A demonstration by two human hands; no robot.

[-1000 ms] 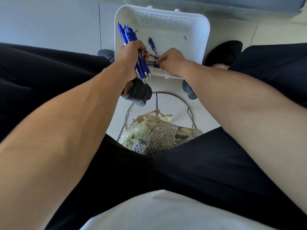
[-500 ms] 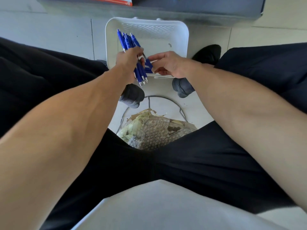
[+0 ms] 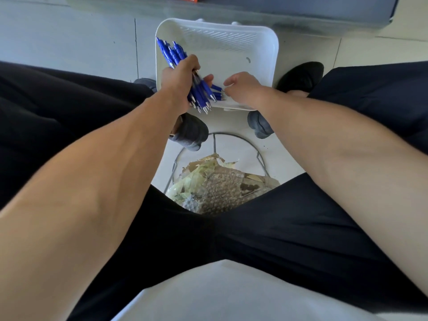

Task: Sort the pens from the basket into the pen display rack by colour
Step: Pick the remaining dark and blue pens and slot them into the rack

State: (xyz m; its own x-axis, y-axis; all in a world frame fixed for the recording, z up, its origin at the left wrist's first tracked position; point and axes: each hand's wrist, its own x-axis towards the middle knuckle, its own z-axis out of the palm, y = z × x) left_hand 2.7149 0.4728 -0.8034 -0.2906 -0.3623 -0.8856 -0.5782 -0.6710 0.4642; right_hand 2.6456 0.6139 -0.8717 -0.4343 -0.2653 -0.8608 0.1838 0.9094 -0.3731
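A white plastic basket (image 3: 243,45) sits on the floor ahead of my knees, its bottom bare apart from a small mark. My left hand (image 3: 179,77) is closed around a bundle of several blue pens (image 3: 201,93), clip ends up and tips pointing down toward me. My right hand (image 3: 243,88) is at the basket's near edge, its fingertips on the tips of blue pens (image 3: 218,92) that stick out sideways from the bundle. The pen display rack is not in view.
A wire waste bin (image 3: 217,181) full of crumpled paper and bubble wrap stands between my legs. Two dark shoes (image 3: 192,133) are beside the basket's near edge, another black shoe (image 3: 301,75) at its right. A grey shelf edge (image 3: 231,8) runs along the top.
My right hand has brought the last loose blue pens from the basket over to the bundle in my left hand. The bundle has tilted and dropped lower over the basket's near edge.
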